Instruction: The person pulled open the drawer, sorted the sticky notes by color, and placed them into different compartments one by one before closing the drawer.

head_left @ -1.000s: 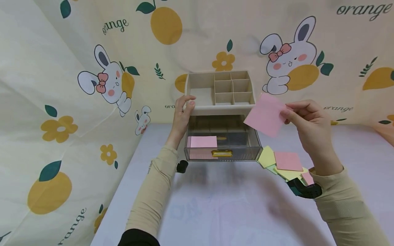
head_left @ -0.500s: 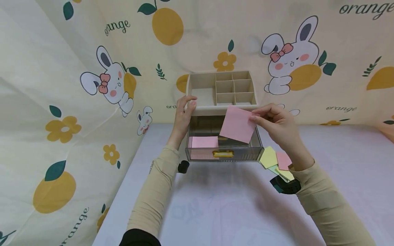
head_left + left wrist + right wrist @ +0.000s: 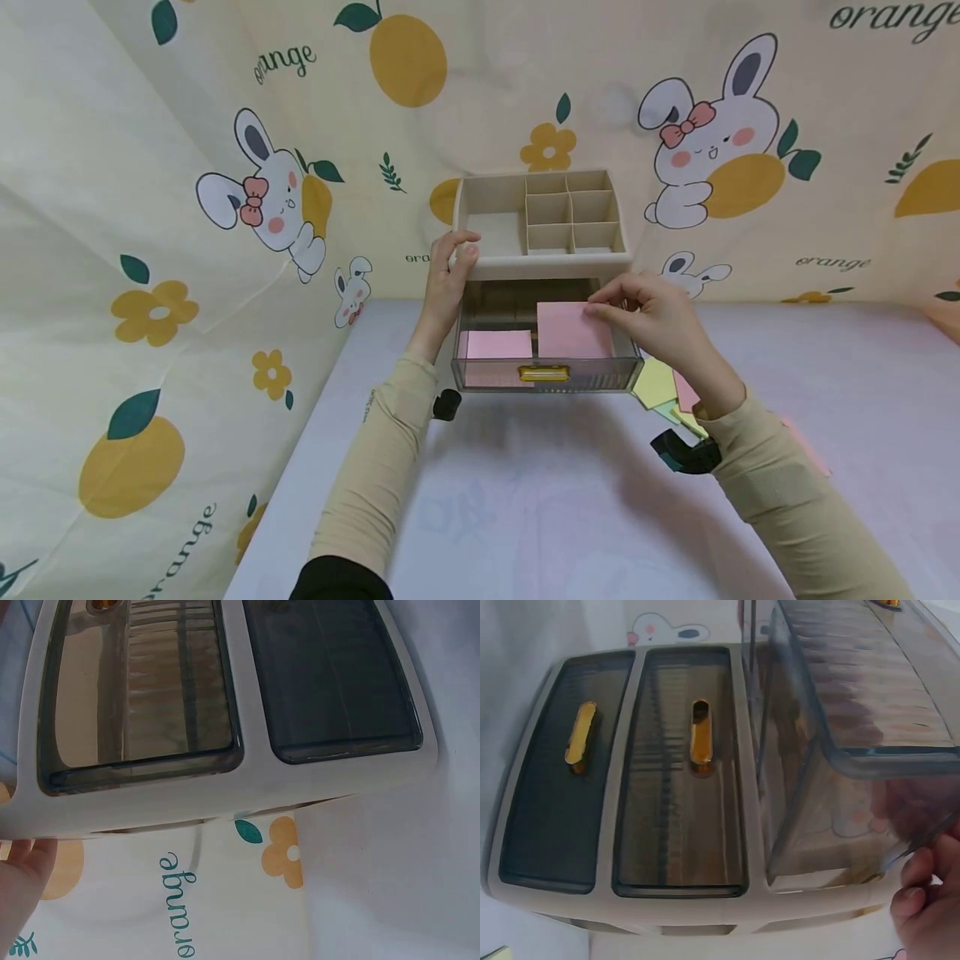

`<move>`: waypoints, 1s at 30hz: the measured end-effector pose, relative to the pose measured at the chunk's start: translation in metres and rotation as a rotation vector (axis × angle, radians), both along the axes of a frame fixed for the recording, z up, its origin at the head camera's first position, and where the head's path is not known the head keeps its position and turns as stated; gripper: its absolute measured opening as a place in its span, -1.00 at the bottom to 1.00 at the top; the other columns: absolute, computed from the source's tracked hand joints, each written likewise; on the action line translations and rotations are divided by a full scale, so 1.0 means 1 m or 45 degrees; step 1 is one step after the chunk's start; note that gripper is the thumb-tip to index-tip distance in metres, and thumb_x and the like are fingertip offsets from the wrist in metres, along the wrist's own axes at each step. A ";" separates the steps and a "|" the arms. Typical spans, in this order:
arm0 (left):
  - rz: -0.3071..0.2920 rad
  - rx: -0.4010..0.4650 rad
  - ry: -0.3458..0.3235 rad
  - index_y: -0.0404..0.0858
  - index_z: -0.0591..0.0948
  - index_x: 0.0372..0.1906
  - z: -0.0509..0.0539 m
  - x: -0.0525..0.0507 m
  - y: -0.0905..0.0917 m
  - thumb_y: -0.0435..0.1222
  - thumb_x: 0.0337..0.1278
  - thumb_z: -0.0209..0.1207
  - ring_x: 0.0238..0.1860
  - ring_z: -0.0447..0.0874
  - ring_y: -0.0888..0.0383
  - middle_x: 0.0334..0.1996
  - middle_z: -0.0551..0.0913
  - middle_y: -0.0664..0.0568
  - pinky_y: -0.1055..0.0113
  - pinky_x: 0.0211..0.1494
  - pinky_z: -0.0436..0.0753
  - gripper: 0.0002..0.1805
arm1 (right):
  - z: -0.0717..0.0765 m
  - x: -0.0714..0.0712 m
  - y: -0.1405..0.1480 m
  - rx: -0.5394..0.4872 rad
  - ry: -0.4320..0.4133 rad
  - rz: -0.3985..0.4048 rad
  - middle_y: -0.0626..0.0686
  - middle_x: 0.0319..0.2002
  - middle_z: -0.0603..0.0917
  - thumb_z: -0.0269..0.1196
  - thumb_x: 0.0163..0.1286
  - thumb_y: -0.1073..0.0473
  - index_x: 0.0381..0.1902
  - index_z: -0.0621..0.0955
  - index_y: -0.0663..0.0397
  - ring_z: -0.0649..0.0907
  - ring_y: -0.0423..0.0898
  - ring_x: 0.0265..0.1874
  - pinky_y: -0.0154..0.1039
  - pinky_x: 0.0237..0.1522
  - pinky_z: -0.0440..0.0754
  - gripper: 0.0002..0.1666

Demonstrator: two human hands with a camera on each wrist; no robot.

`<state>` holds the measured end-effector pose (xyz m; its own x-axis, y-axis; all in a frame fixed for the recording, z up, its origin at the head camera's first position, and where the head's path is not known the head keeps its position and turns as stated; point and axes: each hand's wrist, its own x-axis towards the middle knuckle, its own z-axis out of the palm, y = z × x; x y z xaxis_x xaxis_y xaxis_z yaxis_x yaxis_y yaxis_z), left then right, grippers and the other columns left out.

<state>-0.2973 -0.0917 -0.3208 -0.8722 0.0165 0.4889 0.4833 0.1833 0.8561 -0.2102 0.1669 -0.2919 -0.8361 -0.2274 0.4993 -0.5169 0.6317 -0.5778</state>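
A white organizer [image 3: 543, 268] with a divided top tray has its clear smoky drawer [image 3: 585, 377] pulled out. Pink paper [image 3: 497, 345] lies in the drawer's left part. My right hand [image 3: 660, 321] pinches the top right corner of a pink sheet [image 3: 573, 330], which stands in the drawer's right part behind the front wall. My left hand [image 3: 444, 279] holds the organizer's left side near its top. In the left wrist view, fingers of the left hand [image 3: 26, 885] touch the organizer's edge; the right wrist view shows the right hand [image 3: 934, 900] at the drawer's rim.
Yellow, green and pink papers [image 3: 655, 385] lie right of the drawer, partly under the right forearm. Another pink paper [image 3: 806, 446] shows beyond that sleeve. Behind the organizer hangs a patterned cloth [image 3: 495, 75]. Two closed drawers [image 3: 679, 825] appear in the right wrist view.
My right hand has moved left and down, bringing the pink sheet from the organizer's right side into the drawer. The left hand has kept its hold on the organizer.
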 end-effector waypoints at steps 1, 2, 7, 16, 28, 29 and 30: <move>0.002 0.000 0.003 -0.24 0.48 0.04 0.000 0.000 0.000 -0.14 0.23 -0.06 0.28 0.19 0.10 0.21 0.30 -0.07 0.08 0.40 0.11 -0.63 | 0.001 0.000 0.000 0.018 -0.012 -0.001 -0.06 -0.54 0.52 0.36 0.12 0.12 -0.42 0.70 -0.03 0.34 -0.21 -0.44 -0.40 -0.46 0.29 -0.92; 0.005 0.001 0.007 -0.24 0.48 0.04 0.000 0.000 0.000 -0.14 0.23 -0.05 0.28 0.20 0.10 0.20 0.31 -0.07 0.09 0.40 0.11 -0.63 | 0.002 0.000 0.000 0.036 -0.027 0.000 -0.07 -0.54 0.54 0.36 0.12 0.10 -0.43 0.70 -0.04 0.34 -0.20 -0.43 -0.40 -0.44 0.29 -0.92; 0.012 0.005 0.018 -0.26 0.49 0.03 0.000 -0.001 0.000 -0.15 0.23 -0.05 0.28 0.20 0.10 0.19 0.32 -0.08 0.11 0.40 0.11 -0.63 | 0.006 0.000 0.000 0.126 -0.117 0.039 -0.07 -0.56 0.56 0.34 0.14 0.05 -0.42 0.71 -0.10 0.32 -0.15 -0.42 -0.31 -0.40 0.24 -0.91; 0.007 0.005 0.001 -0.23 0.48 0.03 -0.001 -0.002 0.000 -0.13 0.22 -0.06 0.28 0.19 0.11 0.20 0.30 -0.06 0.08 0.40 0.10 -0.63 | 0.010 -0.002 0.000 0.263 -0.175 0.052 -0.01 -0.57 0.63 0.31 0.17 0.14 -0.39 0.75 -0.04 0.33 -0.11 -0.43 -0.24 -0.41 0.22 -0.90; 0.012 0.008 0.003 -0.23 0.48 0.04 -0.001 0.000 0.000 -0.12 0.21 -0.06 0.27 0.20 0.09 0.20 0.30 -0.08 0.06 0.39 0.12 -0.62 | 0.014 -0.004 0.000 0.463 -0.199 0.183 0.04 -0.27 0.67 0.21 0.25 0.20 -0.28 0.74 0.06 0.45 -0.05 -0.23 -0.20 -0.21 0.25 -0.82; 0.011 0.008 0.008 -0.24 0.48 0.04 -0.001 0.000 0.000 -0.13 0.22 -0.06 0.27 0.20 0.10 0.20 0.31 -0.08 0.07 0.39 0.12 -0.62 | 0.014 -0.004 0.001 0.457 -0.218 0.187 0.04 -0.25 0.67 0.20 0.26 0.19 -0.28 0.74 0.07 0.46 -0.04 -0.20 -0.18 -0.19 0.27 -0.81; 0.009 0.008 0.013 -0.24 0.48 0.04 -0.001 0.000 0.000 -0.14 0.22 -0.06 0.27 0.20 0.10 0.20 0.31 -0.08 0.08 0.39 0.12 -0.62 | 0.014 -0.003 0.001 0.453 -0.235 0.192 0.04 -0.24 0.66 0.19 0.27 0.18 -0.28 0.74 0.07 0.48 -0.03 -0.17 -0.17 -0.17 0.28 -0.80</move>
